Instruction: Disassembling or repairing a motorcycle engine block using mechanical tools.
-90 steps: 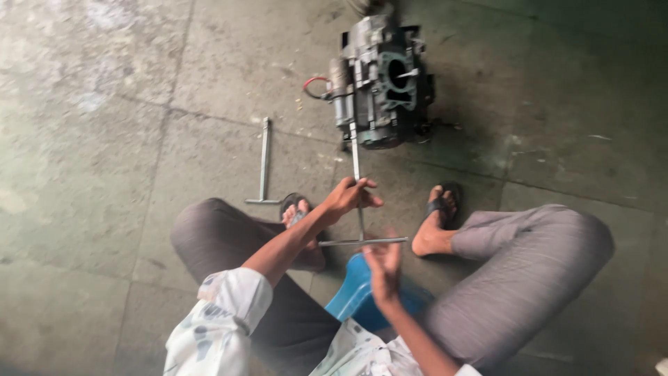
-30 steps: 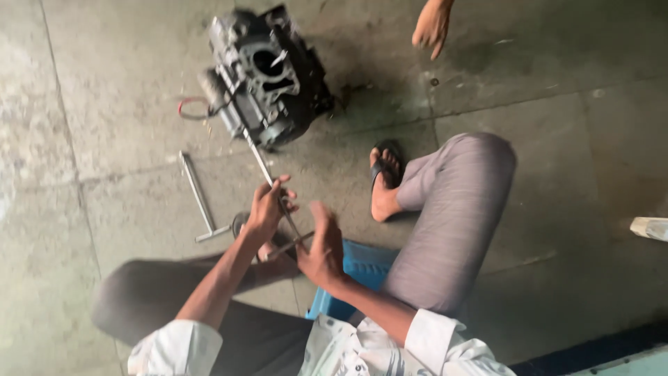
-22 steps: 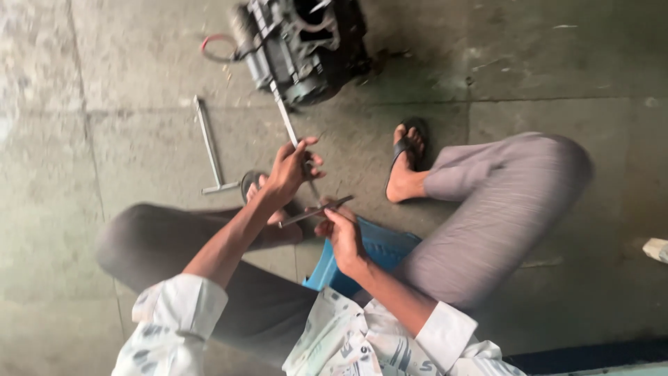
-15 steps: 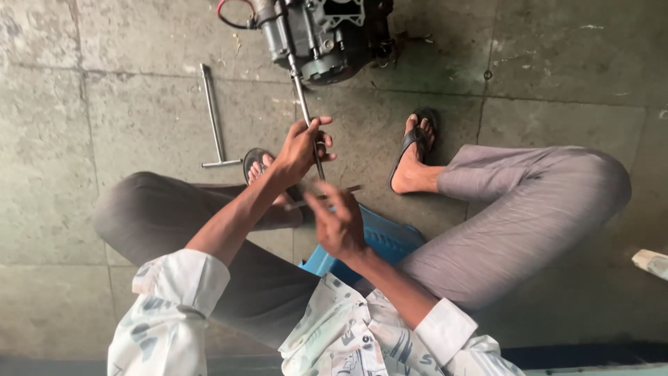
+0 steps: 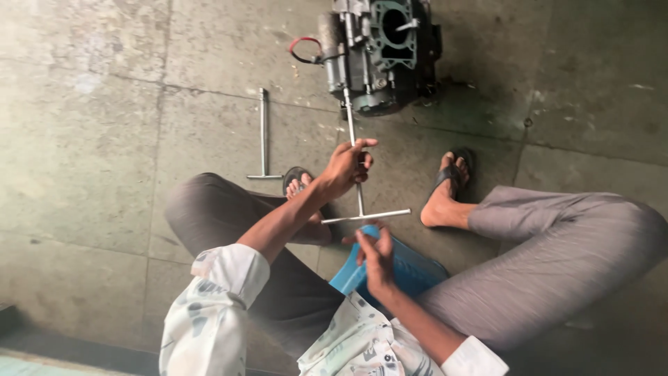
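Observation:
A dark engine block (image 5: pixel 381 52) stands on the concrete floor in front of me. A long T-handle wrench (image 5: pixel 353 150) runs from its lower side back toward me. My left hand (image 5: pixel 346 167) is closed around the wrench's shaft, about midway along it. The crossbar (image 5: pixel 367 216) lies level just behind that hand. My right hand (image 5: pixel 376 254) sits right below the crossbar with its fingers apart and fingertips at the bar. I sit on a low blue stool (image 5: pixel 407 270) with my knees spread.
A second T-handle wrench (image 5: pixel 262 132) lies on the floor left of the engine. A red wire loop (image 5: pixel 303 49) sticks out of the engine's left side. My sandalled feet (image 5: pixel 449 182) rest either side of the wrench.
The view has swung and steadied, bringing the engine to top centre. The crossbar has turned under my right hand. Another person's hand seen earlier near the engine is out of view.

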